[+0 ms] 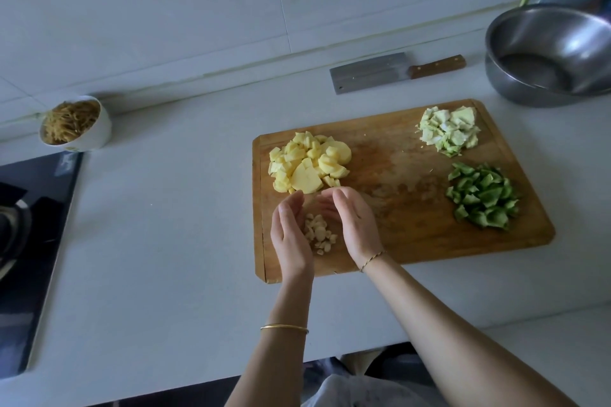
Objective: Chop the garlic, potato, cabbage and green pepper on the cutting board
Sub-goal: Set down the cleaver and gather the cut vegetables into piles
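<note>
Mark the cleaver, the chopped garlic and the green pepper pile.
cleaver (393, 71), head view, blade near the handle.
chopped garlic (319, 233), head view, centre of the pile.
green pepper pile (482, 198), head view, centre of the pile.

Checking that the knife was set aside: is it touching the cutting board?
Apart. The head view shows the knife lying flat on the counter behind the cutting board, with a bare strip of counter between them.

Partly screened by cupped left hand (291, 236) and right hand (356, 225): garlic (319, 233). Cropped at right edge: steel bowl (515, 89); at left: stove (36, 241).
</note>
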